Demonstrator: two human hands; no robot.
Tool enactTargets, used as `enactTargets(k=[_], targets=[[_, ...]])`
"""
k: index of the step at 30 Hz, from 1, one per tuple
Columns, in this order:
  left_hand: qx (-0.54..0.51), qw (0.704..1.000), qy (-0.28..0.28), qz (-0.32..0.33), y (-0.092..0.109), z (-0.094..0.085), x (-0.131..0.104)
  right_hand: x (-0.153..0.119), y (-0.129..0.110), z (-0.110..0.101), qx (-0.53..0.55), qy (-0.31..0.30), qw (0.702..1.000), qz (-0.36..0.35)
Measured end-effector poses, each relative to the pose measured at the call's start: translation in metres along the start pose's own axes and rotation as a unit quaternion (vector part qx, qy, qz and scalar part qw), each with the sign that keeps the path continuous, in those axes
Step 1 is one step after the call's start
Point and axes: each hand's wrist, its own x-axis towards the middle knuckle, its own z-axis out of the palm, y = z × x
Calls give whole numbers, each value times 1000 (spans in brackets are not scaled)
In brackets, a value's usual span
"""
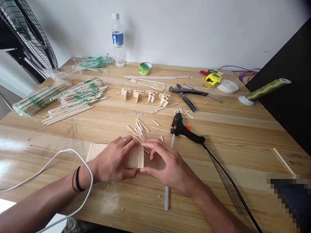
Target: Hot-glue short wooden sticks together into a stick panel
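A flat panel of wooden sticks laid side by side (134,158) lies near the table's front. Over its middle, my left hand (114,158) grips it by the top and bottom edges. My right hand (167,161) pinches the right end between thumb and forefinger, at the corners of the last stick. Beyond the panel is a small pile of cut sticks (140,129). To the right, a black glue gun (181,126) rests on the table with a clear glue stick (166,197) in line below it, partly hidden by my right hand.
Behind are small stick assemblies (138,94), pliers (186,95), a tape measure (213,79) and a bottle (118,40). Wrapped stick bundles (41,97) lie left. A white cable (70,149) crosses my left wrist; a clear ruler (222,171) lies right.
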Motion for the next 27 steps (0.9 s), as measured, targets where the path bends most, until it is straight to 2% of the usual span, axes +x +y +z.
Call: enactTargets(k=[18,27], targets=[[-10,1000,-13,-12,2,-2,3,-1,-3,-3,-10,-38,999,6],[-9,1000,-16,-10,3,-2,3,-1,-4,-3,-21,-32,999,4]])
